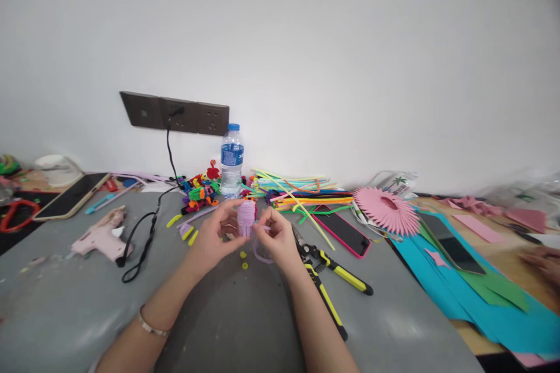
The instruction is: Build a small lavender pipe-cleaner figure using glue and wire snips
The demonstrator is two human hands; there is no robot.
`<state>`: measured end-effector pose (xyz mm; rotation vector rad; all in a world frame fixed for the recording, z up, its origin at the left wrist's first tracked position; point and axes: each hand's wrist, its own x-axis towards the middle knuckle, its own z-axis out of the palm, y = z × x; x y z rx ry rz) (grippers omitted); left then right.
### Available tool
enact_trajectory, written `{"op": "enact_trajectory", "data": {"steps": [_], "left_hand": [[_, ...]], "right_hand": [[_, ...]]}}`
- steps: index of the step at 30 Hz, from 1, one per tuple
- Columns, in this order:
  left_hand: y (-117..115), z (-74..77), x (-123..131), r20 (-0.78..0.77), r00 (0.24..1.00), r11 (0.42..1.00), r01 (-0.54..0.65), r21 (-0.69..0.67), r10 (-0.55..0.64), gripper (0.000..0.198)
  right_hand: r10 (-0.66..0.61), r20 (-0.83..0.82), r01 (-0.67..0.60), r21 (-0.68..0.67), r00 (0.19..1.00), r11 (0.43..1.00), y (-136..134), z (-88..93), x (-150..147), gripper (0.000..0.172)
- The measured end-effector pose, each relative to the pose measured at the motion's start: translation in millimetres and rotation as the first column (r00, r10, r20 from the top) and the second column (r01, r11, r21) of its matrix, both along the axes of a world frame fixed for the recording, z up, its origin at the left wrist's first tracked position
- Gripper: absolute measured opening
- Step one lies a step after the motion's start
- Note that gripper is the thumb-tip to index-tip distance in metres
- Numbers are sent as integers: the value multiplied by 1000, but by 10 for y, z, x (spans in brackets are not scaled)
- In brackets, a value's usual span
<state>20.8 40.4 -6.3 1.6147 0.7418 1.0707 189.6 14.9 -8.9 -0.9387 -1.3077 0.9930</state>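
My left hand (221, 230) is closed around a small upright lilac bundle (246, 215) that looks wound from fuzzy pipe cleaner. At its right side, my right hand (275, 239) pinches a lilac pipe cleaner (261, 255), whose loose end curls down below the fingers. Both hands are above the grey mat, close together. Under them lie small yellow coiled bits (244, 266). To the right of my right hand rest pliers (326, 268) with yellow and black handles, their jaws partly hidden by that hand.
A water bottle (232, 160) stands behind my hands, between colourful pipe cleaner pieces (199, 195) and a pipe cleaner pile (306, 192). Left lies a pink glue gun (102, 238) with a black cord (153, 227). Right are a phone (343, 233), a pink pleated disc (387, 211) and another person's hand (542, 262).
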Motion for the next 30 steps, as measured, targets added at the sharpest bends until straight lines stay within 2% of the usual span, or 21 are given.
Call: {"op": "enact_trajectory", "data": {"steps": [8, 14, 19, 25, 30], "left_hand": [[-22, 11, 3, -13, 1000, 1000, -8, 6, 9, 58], [-21, 24, 5, -21, 1000, 1000, -11, 13, 12, 56], [-8, 24, -12, 23, 999, 999, 44, -20, -43, 61], [-18, 40, -36, 111, 990, 997, 82, 0, -82, 43], [-27, 24, -25, 94, 995, 999, 44, 10, -44, 42]], "right_hand": [[-81, 19, 79, 86, 997, 993, -1, -54, -39, 25], [-78, 15, 75, 122, 997, 990, 14, -76, -38, 24], [-74, 5, 72, 136, 997, 988, 19, -72, -39, 25], [-86, -10, 87, 150, 996, 985, 26, -80, -32, 25], [-93, 9, 91, 131, 996, 987, 16, -91, -41, 27]]}}
